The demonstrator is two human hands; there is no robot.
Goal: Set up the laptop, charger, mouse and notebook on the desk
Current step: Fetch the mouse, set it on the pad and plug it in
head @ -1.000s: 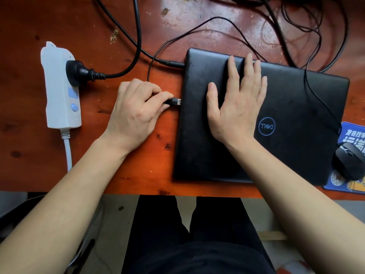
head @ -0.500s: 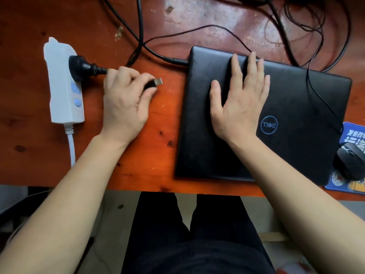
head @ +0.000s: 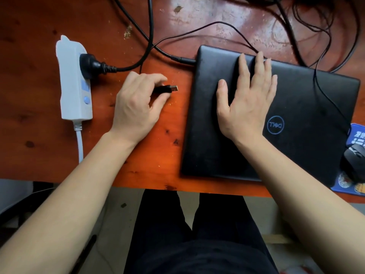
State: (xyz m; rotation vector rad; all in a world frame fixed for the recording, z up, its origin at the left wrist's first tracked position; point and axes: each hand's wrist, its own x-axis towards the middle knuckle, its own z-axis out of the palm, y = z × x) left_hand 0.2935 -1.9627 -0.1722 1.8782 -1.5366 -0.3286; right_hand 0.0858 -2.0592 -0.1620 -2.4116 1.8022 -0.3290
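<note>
Head view: closed black laptop (head: pixel 276 119) lies flat on the wooden desk (head: pixel 35 151), charger lead (head: pixel 177 57) plugged into its far left corner. Right hand (head: pixel 245 104) rests flat on the lid, fingers spread, gripping nothing. Left hand (head: pixel 138 104) pinches a black USB plug (head: pixel 166 89), metal tip pointing at the laptop's left edge, not touching it. White power strip (head: pixel 75 82) at left with a black mains plug (head: pixel 90 65) inserted. Mouse (head: pixel 353 165) sits on a blue pad (head: pixel 357 135) at the right edge.
</note>
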